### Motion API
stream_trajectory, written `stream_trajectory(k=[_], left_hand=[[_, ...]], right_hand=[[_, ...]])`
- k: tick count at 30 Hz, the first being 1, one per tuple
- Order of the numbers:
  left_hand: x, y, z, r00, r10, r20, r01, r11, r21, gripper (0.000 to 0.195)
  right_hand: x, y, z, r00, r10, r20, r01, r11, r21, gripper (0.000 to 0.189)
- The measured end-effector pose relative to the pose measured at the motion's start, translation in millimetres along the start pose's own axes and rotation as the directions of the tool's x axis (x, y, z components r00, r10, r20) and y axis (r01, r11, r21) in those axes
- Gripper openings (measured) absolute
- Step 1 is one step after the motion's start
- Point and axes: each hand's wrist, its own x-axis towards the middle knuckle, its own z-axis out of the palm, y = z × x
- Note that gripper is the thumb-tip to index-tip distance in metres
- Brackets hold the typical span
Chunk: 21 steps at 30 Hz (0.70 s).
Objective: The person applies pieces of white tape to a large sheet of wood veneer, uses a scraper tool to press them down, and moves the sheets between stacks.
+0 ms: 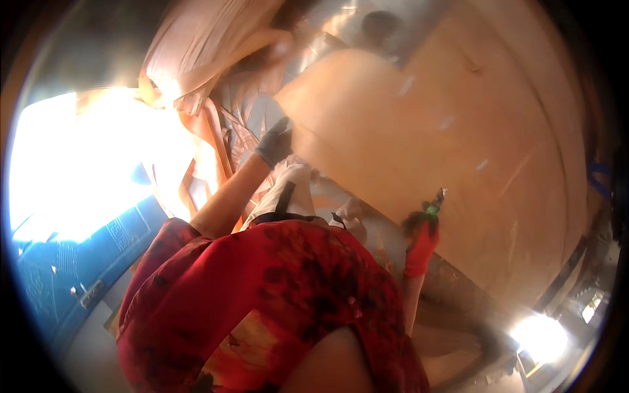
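Note:
My left hand [276, 143], in a grey glove, grips the left edge of a large tan sheet [481, 132] that looks like wood veneer. Its fingers are partly hidden at that edge. My right hand [421, 240], in a red and black glove, is shut on a utility knife [434, 206] with a green part and a blade pointing up and away. The knife is over the near part of the sheet; whether its blade touches the surface cannot be told.
Long thin tan strips [211, 54] hang at the upper left, with loose scraps [243, 130] below. A blue box or case [93, 265] is at the left beside strong glare. A bright lamp [540, 339] shines at the lower right. The sheet's near edge slants past my body.

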Motion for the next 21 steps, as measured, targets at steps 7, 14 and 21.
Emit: stream_trajectory(k=[7, 14, 21], left_hand=[[4.1, 33.1, -18.1, 0.976, 0.217, -0.015, -0.213, 0.966, 0.146, 0.03], [-19.1, 88.7, -21.5, 0.757, 0.35, -0.552, -0.221, 0.932, 0.287, 0.041], [9.3, 167.1, 182.3, 0.516, 0.662, 0.544, -0.667, -0.087, 0.74, 0.052]], right_hand=[[-4.3, -16.7, 90.0, 0.998, 0.057, 0.034, -0.058, 0.998, 0.017, 0.034], [24.5, 50.2, 135.1, 0.969, 0.11, 0.22, -0.074, 0.983, -0.17, 0.033], [42.5, -26.2, 160.3, 0.999, 0.01, 0.041, -0.012, 0.998, 0.062, 0.033]])
